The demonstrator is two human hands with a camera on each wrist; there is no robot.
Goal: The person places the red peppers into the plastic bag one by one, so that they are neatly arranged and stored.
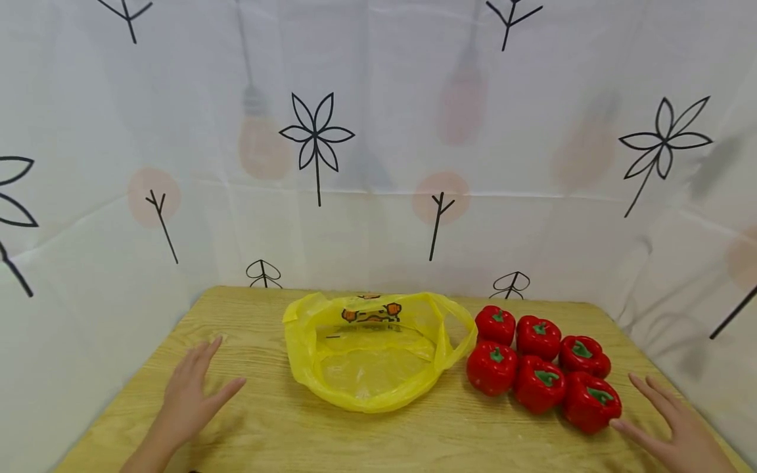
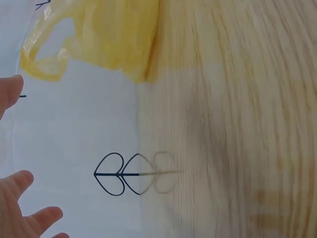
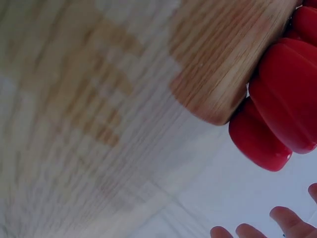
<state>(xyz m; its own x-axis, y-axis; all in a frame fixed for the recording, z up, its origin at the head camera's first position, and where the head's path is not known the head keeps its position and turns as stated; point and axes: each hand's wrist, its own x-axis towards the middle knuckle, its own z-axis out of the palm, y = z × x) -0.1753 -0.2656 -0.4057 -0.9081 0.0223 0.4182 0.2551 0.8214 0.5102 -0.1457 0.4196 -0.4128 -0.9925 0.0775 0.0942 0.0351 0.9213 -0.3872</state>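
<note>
A yellow plastic bag (image 1: 367,397) lies with its mouth spread wide at the middle of the wooden table; an orange and black print shows on its inner back wall. To its right, several red bell peppers (image 1: 539,384) with green stems stand close together in two rows. My left hand (image 1: 186,397) hovers left of the bag, thumb and fingers spread, holding nothing. At the right, my right hand (image 1: 680,427) is also spread and holds nothing, its thumb tip close by the nearest pepper (image 1: 591,402). The right wrist view shows fingertips (image 3: 287,220) below the peppers (image 3: 292,89).
The wooden table (image 1: 266,433) has a pale, grained top that mirrors things faintly. Behind it and at both sides hangs a white curtain (image 1: 378,243) printed with black flowers, twigs and pinkish circles.
</note>
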